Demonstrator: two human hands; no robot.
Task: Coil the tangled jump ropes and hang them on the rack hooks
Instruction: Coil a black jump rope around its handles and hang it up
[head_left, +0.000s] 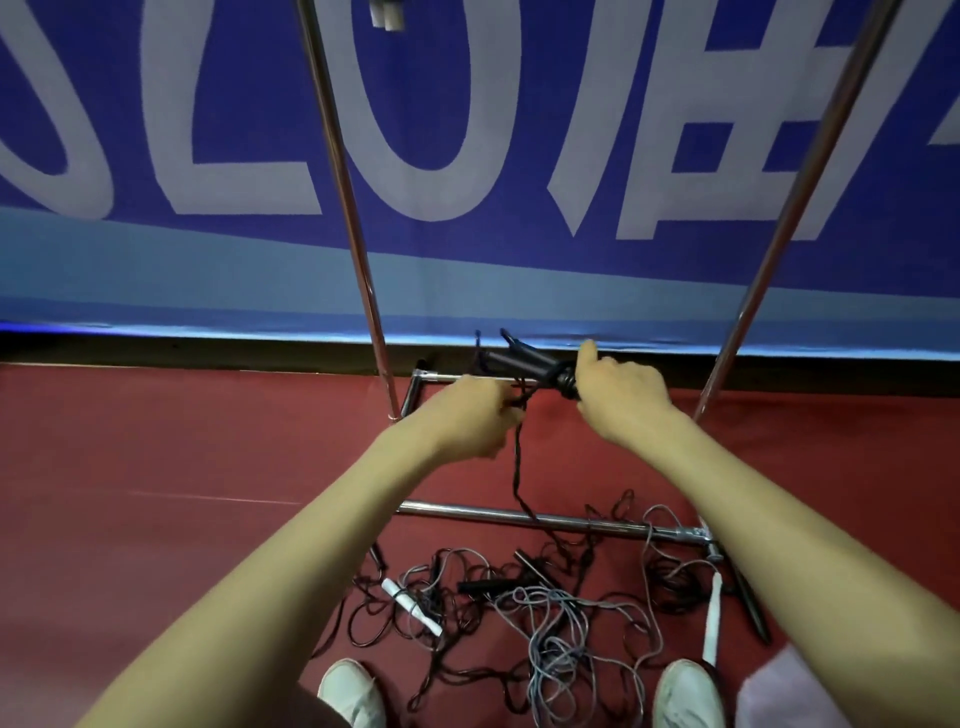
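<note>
1. Right hand (621, 395): fingers curled tight round black handles (524, 364), apparently two, with cord wound round them; above and beyond the rack's near floor bar (550, 519).
2. Left hand (467, 415): just left of the handles, pinching one black cord (517, 457) that hangs down across the floor bar; fingertips hidden.
3. Shoes, white, two (353, 691) (688, 691): nearer than the floor bar, cut off at the frame edge.
4. Tangled jump ropes (550, 623): on the red floor (156, 519) against the floor bar's near side; black and grey cords, number untellable; two white handles (413, 605) (711, 618).
5. Uprights, two (343, 182) (810, 182): beyond the floor bar, tops cut off.
6. Banner (519, 104), blue: behind the uprights; "L" and "O" legible, other characters cut off.
</note>
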